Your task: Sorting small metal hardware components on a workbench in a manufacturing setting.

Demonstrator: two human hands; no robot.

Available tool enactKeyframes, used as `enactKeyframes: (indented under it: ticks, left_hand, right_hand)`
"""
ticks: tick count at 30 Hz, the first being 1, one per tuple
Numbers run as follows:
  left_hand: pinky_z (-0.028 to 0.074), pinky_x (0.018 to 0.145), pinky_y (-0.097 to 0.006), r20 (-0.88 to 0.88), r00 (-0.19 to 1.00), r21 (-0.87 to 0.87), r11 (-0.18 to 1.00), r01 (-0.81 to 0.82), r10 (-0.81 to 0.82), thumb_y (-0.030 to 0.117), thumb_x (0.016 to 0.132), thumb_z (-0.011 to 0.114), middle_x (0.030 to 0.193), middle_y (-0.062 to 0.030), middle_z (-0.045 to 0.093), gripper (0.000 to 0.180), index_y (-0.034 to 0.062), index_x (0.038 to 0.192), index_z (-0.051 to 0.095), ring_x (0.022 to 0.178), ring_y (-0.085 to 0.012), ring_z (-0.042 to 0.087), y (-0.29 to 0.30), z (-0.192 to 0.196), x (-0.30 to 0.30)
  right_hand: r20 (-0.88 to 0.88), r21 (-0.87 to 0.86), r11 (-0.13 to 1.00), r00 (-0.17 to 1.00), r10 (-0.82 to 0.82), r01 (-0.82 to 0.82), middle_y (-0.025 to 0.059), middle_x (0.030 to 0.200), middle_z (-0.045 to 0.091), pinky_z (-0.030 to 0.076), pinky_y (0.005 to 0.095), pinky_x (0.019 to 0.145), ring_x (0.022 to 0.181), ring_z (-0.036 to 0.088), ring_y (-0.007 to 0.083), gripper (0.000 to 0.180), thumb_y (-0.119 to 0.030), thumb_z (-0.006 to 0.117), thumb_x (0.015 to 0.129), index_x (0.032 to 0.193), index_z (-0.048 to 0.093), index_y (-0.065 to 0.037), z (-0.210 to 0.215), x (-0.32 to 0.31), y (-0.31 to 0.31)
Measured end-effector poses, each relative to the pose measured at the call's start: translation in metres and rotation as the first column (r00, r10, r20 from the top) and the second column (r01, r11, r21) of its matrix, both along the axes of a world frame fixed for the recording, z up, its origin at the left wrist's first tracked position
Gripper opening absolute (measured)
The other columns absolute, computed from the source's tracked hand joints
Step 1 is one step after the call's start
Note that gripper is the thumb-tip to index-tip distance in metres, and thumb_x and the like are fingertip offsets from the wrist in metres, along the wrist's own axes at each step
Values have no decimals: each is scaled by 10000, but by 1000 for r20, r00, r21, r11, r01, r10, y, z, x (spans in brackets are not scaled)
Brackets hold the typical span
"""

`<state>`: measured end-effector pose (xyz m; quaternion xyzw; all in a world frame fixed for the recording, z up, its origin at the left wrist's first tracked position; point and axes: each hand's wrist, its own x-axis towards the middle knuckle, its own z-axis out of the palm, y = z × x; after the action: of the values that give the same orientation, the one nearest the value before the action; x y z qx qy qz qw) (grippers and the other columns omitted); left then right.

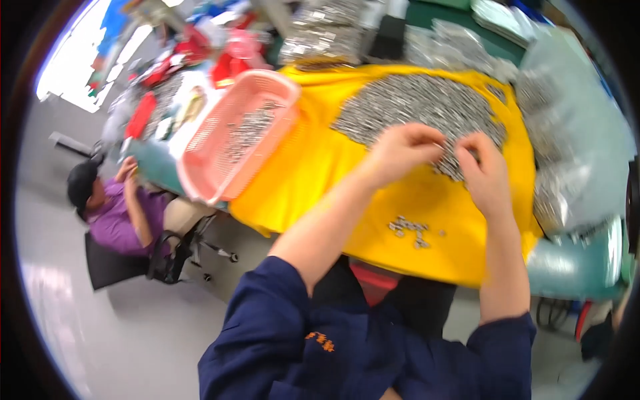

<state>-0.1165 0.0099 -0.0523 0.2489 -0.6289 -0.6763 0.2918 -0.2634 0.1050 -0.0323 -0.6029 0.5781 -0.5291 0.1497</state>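
Observation:
A wide heap of small grey metal parts (407, 100) covers the far half of a yellow cloth (320, 193). Over the heap's near edge are both my hands, close together with fingertips almost facing. My left hand (407, 150) pinches thumb against fingers, and my right hand (483, 167) is curled the same way. Whatever they hold is too small and blurred to name. Nearer to me on the cloth lies a small cluster of metal pieces (408, 229). To the left stands a pink plastic basket (193, 150) with more small metal parts (250, 130) inside.
Clear bags of metal parts (557, 193) line the table's right side, and more packed bags (320, 37) sit at the back. Red items (233, 60) clutter the far left. A person in a purple shirt (127, 217) sits on a black chair (110, 260) at left.

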Motion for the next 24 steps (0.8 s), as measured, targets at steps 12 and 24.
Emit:
enactKeyframes:
  ticks: [12,24]
  left_hand:
    - [491,684,-226,-159,987,216,974,73,-39,13,817,592,846,-61,640,134,-20,945,614,743,-116,603,5,-1,5]
    - [487,707,-218,335,935,-398,917,29,116,-7,801,587,865,-62,651,137,-17,932,626,766,-108,612,13,5,5]
  right_hand:
    - [180,187,979,983,44,-78,49,729,588,420,234,569,624,517,94,59,-72,531,806,842,533,-25,0,7,2]
    - [-397,87,995,918,-10,49,150,714,570,432,431,586,677,556,357,69,-86,520,802,803,473,-35,-13,13,-1]
